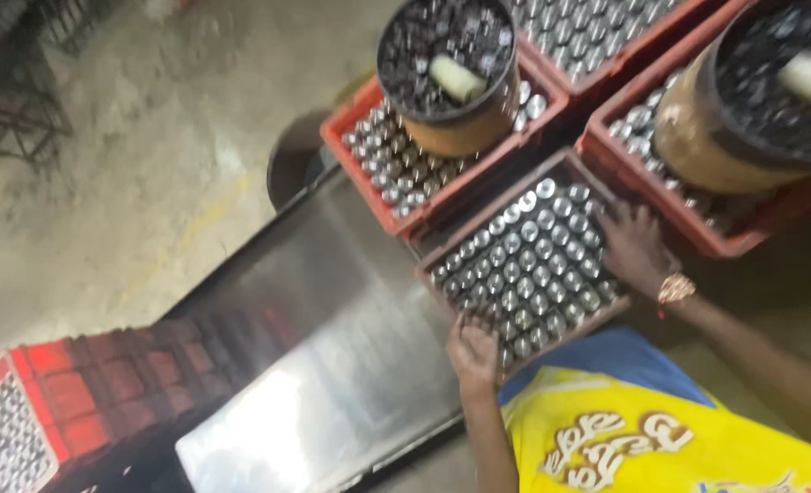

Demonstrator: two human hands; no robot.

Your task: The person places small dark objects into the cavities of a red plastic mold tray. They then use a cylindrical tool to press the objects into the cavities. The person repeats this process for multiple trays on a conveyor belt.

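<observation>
Far left: red crate [22, 420] of silver caps, partly out of frame. Centre: bare steel chute [314, 347], reflective. Left hand [475, 345] grips the near edge of the crate of capped bottles [524, 260], fingers curled over the rim. This crate sits at the chute's upper end. Right hand [636, 248] lies spread, palm down, on its far corner. Behind: more red crates, two carrying round tubs [449, 78]. Frame blurred.

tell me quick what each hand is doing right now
Left hand: gripping the near edge of the red crate of silver-capped bottles.
Right hand: spread open, resting on the bottle tops at the crate's far side.
</observation>
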